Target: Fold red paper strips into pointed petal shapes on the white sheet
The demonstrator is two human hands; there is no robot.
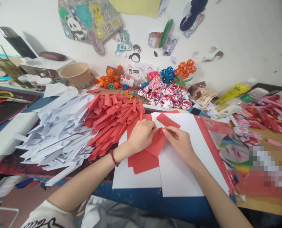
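Observation:
My left hand (143, 134) is closed on the upper edge of a piece of red paper (156, 145). The thumb and forefinger of my right hand (179, 141) pinch the same piece near its top corner. Under it lie more red paper pieces (143, 163), over white sheets (186, 177). A short red strip (167, 120) rests just above my right hand. Left of my hands is a heap of folded red paper strips (112, 123), and beside that a heap of folded white paper strips (60, 133).
Along the wall stand folded paper flowers (167, 95), a plastic bottle (131, 81) and a round tub (74, 74). Scissors (10, 98) lie at the far left, near a white device (15, 133). A patterned plastic packet (226, 148) and more red pieces (269, 110) are at the right.

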